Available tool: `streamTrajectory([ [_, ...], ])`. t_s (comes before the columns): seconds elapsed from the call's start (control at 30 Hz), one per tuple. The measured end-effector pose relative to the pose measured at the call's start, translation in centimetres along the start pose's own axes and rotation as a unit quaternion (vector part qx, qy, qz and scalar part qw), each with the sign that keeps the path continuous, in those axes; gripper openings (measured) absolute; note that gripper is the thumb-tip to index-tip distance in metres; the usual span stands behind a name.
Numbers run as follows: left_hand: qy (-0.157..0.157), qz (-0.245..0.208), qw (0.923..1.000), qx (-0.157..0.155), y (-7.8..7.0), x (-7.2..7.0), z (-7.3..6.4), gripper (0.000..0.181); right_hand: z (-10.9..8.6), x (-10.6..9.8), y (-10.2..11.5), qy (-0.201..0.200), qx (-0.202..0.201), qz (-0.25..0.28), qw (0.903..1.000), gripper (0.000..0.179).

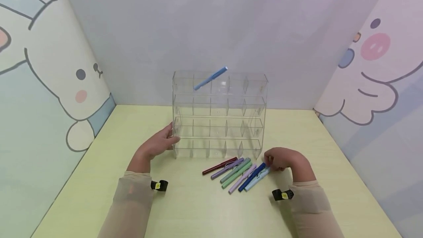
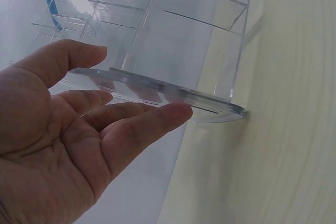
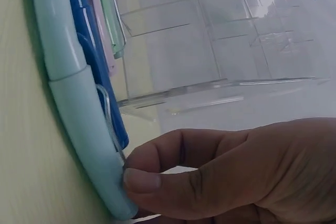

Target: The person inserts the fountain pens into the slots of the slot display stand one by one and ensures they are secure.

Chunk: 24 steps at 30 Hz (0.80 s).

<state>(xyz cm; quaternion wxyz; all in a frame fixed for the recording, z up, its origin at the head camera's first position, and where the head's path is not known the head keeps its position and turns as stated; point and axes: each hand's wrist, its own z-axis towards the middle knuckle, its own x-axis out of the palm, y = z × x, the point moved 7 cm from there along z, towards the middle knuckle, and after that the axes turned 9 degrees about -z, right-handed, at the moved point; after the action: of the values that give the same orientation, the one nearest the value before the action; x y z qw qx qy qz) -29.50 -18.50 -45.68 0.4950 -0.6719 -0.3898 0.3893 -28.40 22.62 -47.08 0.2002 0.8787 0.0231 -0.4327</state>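
A clear acrylic display rack (image 1: 218, 131) with tiers of small compartments stands upright on the table. My left hand (image 1: 160, 143) holds its left side panel, thumb at the front and fingers along the outer face, as the left wrist view shows. In front of the rack's right half, several pens lie side by side at a slant. My right hand (image 1: 281, 158) pinches the cap end of the light blue pen (image 3: 68, 103), the rightmost one, which lies beside a dark blue pen (image 1: 252, 177). A blue pen (image 1: 210, 78) rests slantwise across the rack's top tier.
Left of the dark blue pen lie a pale lilac pen (image 1: 242, 179), two green pens, a purple pen (image 1: 227, 168) and a dark red pen (image 1: 219, 166). Behind the rack rises a pale curtain-like wall (image 1: 211, 17); cartoon-printed panels stand at both sides of the table (image 1: 185, 208).
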Motion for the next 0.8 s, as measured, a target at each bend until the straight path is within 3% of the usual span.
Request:
streamTrajectory([
  [0.17, 0.001, -0.003, 1.0, 0.003, 0.04, 0.05, 0.07, 0.076, -0.32, -0.2, -0.4, -0.002, 0.004, -0.001, 1.0, 0.015],
  [0.43, -0.003, 0.001, 1.0, -0.004, 0.1, 0.02, -0.07, 0.077, 0.09, 0.24, -0.73, 0.027, 0.009, 0.021, 0.9994, 0.02],
  [0.6, -0.006, 0.001, 0.9999, -0.008, 0.07, 0.0, -0.19, 0.078, 0.13, 0.09, -0.73, 0.018, 0.004, 0.007, 0.9998, 0.018],
  [0.8, 0.001, -0.003, 0.9999, 0.013, -0.15, 0.05, 0.04, 0.076, -0.04, -0.2, -0.99, 0.005, -0.003, -0.001, 1.0, 0.016],
])
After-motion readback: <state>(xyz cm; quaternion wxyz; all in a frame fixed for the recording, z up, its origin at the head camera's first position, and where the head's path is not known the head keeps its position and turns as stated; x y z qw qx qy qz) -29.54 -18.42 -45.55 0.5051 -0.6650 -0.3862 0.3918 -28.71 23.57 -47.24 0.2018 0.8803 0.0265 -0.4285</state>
